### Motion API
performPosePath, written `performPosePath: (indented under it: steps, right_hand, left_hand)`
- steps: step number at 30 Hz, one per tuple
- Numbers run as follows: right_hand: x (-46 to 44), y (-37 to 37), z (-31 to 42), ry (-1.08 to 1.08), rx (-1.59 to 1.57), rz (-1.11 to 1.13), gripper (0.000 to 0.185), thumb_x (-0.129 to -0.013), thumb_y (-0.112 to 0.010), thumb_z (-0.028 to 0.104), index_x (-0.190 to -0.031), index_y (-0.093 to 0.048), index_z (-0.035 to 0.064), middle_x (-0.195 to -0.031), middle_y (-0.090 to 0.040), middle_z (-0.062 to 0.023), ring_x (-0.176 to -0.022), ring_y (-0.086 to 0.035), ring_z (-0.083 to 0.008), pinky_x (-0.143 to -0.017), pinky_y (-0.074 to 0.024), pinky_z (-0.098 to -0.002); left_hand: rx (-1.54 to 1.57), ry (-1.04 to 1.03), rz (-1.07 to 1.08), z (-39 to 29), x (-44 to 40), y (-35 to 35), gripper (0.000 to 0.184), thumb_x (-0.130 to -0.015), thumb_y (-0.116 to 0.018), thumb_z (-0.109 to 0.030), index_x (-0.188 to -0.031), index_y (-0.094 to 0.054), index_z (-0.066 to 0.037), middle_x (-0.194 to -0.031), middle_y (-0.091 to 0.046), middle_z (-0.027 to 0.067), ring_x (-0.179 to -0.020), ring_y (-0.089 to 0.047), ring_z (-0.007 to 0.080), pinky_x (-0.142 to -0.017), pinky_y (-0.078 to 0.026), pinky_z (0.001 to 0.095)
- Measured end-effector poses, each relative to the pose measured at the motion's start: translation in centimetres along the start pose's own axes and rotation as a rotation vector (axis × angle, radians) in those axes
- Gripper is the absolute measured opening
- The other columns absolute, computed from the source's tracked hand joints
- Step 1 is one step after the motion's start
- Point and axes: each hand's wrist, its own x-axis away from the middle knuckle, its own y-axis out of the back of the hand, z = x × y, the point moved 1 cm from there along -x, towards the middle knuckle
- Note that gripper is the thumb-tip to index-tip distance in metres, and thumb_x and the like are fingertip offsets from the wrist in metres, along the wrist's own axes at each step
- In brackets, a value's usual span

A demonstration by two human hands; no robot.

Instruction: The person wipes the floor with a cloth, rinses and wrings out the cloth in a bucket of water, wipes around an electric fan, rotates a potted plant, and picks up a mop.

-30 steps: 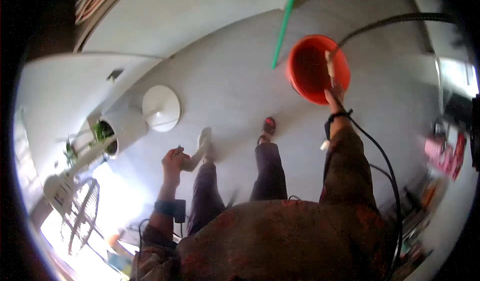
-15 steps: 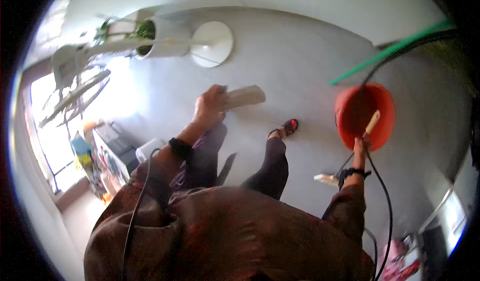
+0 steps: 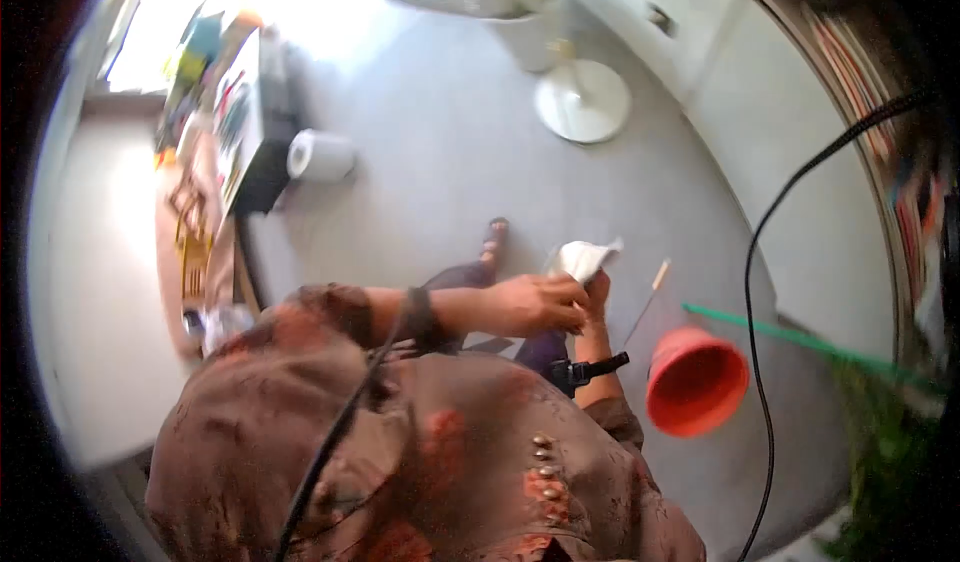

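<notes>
My left hand (image 3: pixel 540 305) reaches across from the left, its fingers curled and pressed together beside my right hand; what they hold is hidden. My right hand (image 3: pixel 597 297) is closed on a whitish piece (image 3: pixel 584 260), like a cloth or pad, that sticks out beyond the fingers of both hands. Blur hides its exact shape. To the right of my right hand is a thin rod with a pale wooden handle (image 3: pixel 661 274); its lower end passes behind my forearm. A red bucket (image 3: pixel 697 382) is right of my right forearm, its opening facing the camera.
A round white stand base (image 3: pixel 583 102) is on the floor ahead. A white roll (image 3: pixel 320 156) lies by a dark-sided shelf (image 3: pixel 262 132) at the left. A green pole (image 3: pixel 780 331) runs to the right, and a black cable (image 3: pixel 757 292) hangs there.
The view has swung left. My left hand, with the pale piece, has come across to my right hand. My right hand has left the bucket, and the two hands are now together.
</notes>
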Motion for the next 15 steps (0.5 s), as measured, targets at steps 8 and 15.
performPosePath:
  steps: [8,15]
  right_hand:
    - [-7.7,-3.3,9.2,-0.564,-1.253,0.167,0.026,-0.082,-0.061,0.018,-0.100,-0.053,0.0010,-0.089,-0.058,-0.0062,-0.073,-0.059,-0.0191,-0.059,-0.0518,-0.0310]
    - [-18.1,-11.3,21.1,-0.624,-1.282,0.210,0.036,-0.086,-0.054,0.025,-0.109,-0.053,-0.0023,-0.101,-0.057,-0.0100,-0.090,-0.057,-0.0222,-0.076,-0.0482,-0.0365]
  left_hand:
    - [-0.006,0.095,-0.137,4.5,10.7,4.9,0.035,-0.074,-0.063,-0.014,-0.108,-0.056,-0.009,-0.115,-0.048,0.0119,-0.103,-0.050,0.0294,-0.080,-0.048,0.0387]
    - [0.119,0.418,-0.426,7.8,25.3,17.1,0.037,-0.077,-0.064,-0.016,-0.113,-0.056,-0.007,-0.113,-0.053,0.0119,-0.099,-0.055,0.0295,-0.084,-0.045,0.0385]
